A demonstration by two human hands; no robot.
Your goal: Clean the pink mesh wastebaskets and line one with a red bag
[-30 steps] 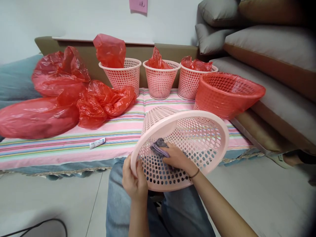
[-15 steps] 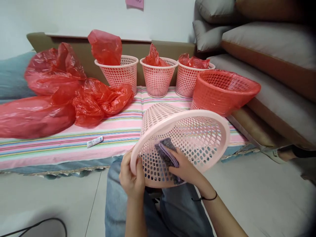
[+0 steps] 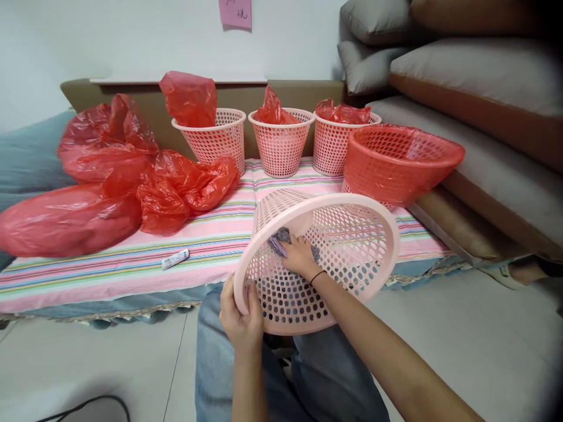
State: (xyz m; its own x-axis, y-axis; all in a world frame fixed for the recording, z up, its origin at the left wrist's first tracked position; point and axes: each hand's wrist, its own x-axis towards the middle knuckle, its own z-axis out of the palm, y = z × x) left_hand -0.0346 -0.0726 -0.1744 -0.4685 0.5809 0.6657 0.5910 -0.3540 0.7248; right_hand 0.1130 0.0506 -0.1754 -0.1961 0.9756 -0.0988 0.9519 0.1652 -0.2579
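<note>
A pink perforated basket lies tilted over my knees, its wide mouth facing me. My left hand is closed on the left side of its rim, thumb inside and fingers outside. Deep inside the basket, my right hand presses a grey and purple cloth against the inner wall near the bottom. Parts of the cloth stick out on both sides of my fingers.
Three pink baskets holding red bags stand at the back of a striped bench cover. A red-lined basket is at right, beside stacked cushions. Red bags and a small white tube lie at left.
My right hand has moved deeper into the basket with the cloth, up and to the left. My left hand keeps its hold on the rim. The view has shifted slightly.
</note>
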